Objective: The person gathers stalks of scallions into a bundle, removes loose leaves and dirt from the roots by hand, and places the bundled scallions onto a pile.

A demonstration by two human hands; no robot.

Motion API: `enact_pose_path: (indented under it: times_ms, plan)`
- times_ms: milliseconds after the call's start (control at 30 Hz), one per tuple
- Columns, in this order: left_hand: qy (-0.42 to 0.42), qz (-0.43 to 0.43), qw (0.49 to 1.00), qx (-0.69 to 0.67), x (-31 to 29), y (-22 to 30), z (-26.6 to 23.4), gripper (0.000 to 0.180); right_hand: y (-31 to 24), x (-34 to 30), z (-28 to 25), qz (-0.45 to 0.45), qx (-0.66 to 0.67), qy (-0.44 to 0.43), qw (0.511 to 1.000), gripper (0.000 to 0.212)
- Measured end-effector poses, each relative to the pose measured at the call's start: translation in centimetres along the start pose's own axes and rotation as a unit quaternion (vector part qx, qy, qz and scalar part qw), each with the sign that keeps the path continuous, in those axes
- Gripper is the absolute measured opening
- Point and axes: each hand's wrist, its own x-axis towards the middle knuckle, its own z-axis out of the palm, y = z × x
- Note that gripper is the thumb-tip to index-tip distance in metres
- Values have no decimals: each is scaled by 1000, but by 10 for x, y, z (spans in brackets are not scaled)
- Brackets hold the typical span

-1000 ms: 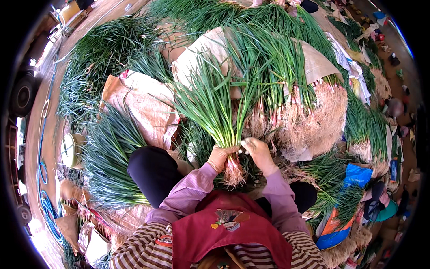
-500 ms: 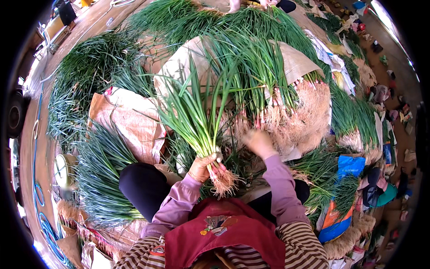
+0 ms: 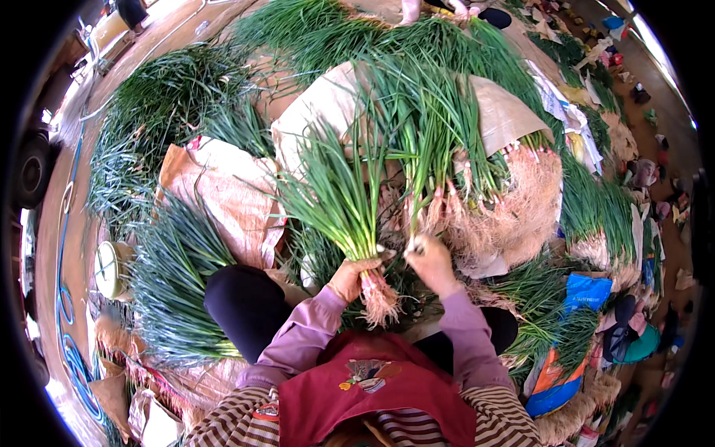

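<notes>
A bunch of green onions [image 3: 359, 216] is gripped near its roots by my left hand [image 3: 353, 277], leaves fanning up and away, pink-white bulbs and stringy roots hanging below the fist. Beside it on the right, my right hand [image 3: 430, 264] is closed in a pinch on the root end of a single green onion [image 3: 414, 216], whose stalk runs up toward the pile. That pile of green onions [image 3: 447, 160] lies just beyond, its pale roots [image 3: 514, 208] spread toward me and a tan sheet [image 3: 508, 112] partly covering it.
More green onion heaps lie at the left [image 3: 175, 276], far left [image 3: 164, 112] and right [image 3: 599, 212]. A pinkish sack [image 3: 223, 197], a pale tub [image 3: 112, 270], a blue hose [image 3: 71, 313] and a blue-orange bag [image 3: 562, 372] surround me. Another person's hands [image 3: 462, 9] are at the far edge.
My right hand, blurred before near the pile's roots, has come slightly nearer to me and now pinches a stalk. The left hand's bunch has shifted right and stands more upright.
</notes>
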Motion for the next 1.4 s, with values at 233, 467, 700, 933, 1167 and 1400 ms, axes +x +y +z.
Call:
enact_pose_path:
  times_ms: [233,467,700,933,1167,1400]
  plan:
    - [1,-73,996,58,2,-6,-4,25,35,4,37,70,176,-35,981,26]
    - [29,-62,998,-3,0,-11,-16,19,-12,7,72,74,391,-27,917,17]
    - [-85,-56,979,-174,-13,-6,-4,16,-6,12,62,154,514,-33,843,23]
    - [5,-113,989,-95,-11,-11,-12,17,-8,41,80,178,601,0,779,23]
    - [1,-118,993,28,-16,-6,-25,22,-12,37,65,201,634,-101,740,16]
    - [53,-89,992,78,-18,-5,-23,22,-18,32,80,207,517,14,830,11]
